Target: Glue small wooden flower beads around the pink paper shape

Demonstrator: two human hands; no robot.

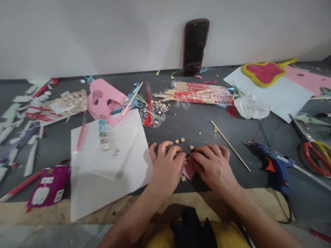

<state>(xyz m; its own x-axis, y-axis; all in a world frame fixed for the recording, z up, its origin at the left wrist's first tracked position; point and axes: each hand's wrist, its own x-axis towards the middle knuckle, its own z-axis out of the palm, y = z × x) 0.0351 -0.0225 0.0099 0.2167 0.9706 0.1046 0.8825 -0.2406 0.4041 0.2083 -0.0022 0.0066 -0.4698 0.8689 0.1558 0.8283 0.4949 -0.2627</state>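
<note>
My left hand (167, 165) and my right hand (212, 163) rest side by side on the dark table (196, 124), fingertips meeting over a small pink paper piece (188, 170). Both hands have their fingers curled and pressed down on it. Tiny wooden flower shapes (180, 140) lie just beyond my fingers, and one more wooden flower (183, 178) sits below the pink piece. What lies under the fingertips is hidden.
A white sheet (108, 172) with a bag of beads lies left. A blue glue gun (276, 165), scissors (314, 151) and a wooden stick (230, 145) are right. A packet of sticks (196, 92), a phone (195, 46), pink cut paper (103, 100) and paper scraps are farther back.
</note>
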